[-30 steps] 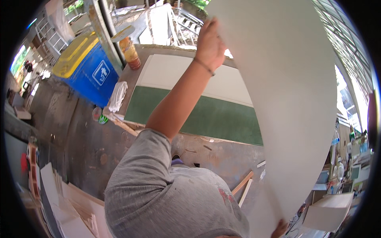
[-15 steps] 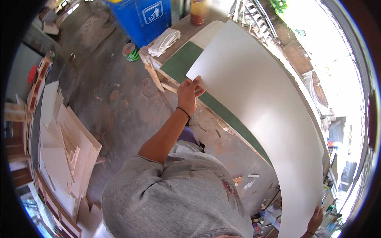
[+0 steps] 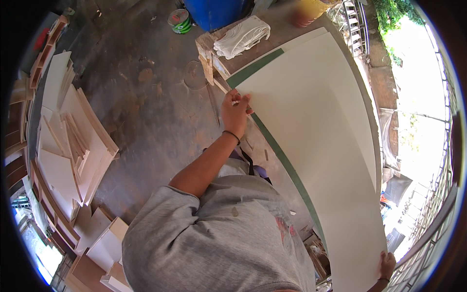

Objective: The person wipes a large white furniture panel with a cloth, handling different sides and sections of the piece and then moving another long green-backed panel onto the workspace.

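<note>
A long, thin, off-white sheet [image 3: 311, 117] lies over a green sheet [image 3: 258, 68] on the workbench. Green shows along the sheet's left edge and at its far left corner. At that left edge, near the far end, my left hand [image 3: 236, 113] is closed, thumb and fingers pinching the border. Further down on the right, my right hand [image 3: 387, 265] grips the opposite edge, its fingers partly hidden. Another pale sheet [image 3: 362, 121] peeks out along the far right side. The near end of the white sheet runs out of the picture.
On the bench's far left corner rests a folded white cloth [image 3: 242, 38], with a yellowish-red container [image 3: 309, 13] beyond it. A blue bin [image 3: 214, 12] and green tin [image 3: 179, 22] stand on the floor. Cut boards [image 3: 82, 146] lean at left. A metal-barred structure [image 3: 433, 219] runs along the right.
The white sheet has come down flatter over the green one, its raised far corner lowered. Both hands still hold its edges. My view has shifted, with the bench's far corner now further right.
</note>
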`<state>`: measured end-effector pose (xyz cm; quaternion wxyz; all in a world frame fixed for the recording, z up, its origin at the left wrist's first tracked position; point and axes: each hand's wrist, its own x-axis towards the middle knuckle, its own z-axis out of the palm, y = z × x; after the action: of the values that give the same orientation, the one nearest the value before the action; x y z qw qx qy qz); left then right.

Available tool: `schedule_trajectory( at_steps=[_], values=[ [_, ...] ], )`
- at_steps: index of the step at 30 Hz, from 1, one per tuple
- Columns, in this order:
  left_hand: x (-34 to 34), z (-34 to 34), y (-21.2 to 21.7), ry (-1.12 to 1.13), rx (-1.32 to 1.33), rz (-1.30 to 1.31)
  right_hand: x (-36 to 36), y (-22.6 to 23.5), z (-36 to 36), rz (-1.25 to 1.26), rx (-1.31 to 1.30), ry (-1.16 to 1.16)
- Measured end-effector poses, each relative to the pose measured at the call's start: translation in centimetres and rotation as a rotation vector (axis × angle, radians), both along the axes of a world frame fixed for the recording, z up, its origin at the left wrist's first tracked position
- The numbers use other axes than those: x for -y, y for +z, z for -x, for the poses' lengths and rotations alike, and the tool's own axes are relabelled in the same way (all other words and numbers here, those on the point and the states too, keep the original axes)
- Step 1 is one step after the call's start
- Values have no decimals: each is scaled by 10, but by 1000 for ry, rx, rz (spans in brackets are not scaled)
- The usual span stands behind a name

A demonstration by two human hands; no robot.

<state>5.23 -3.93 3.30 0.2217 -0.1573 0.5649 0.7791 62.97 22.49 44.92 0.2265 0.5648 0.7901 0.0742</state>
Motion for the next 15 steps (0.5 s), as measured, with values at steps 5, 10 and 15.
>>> schedule_trajectory(
  at_steps=[5, 10, 15],
  values=[
    [0, 22, -11, 28, -26, 63, -18, 13, 62, 68, -47, -34],
    [-1, 28, -31, 41, -157, 200, -42, 9, 54, 93, 117, 97],
    [-1, 25, -37, 111, -82, 180, -35, 12, 109, 155, 67, -59]
  ],
)
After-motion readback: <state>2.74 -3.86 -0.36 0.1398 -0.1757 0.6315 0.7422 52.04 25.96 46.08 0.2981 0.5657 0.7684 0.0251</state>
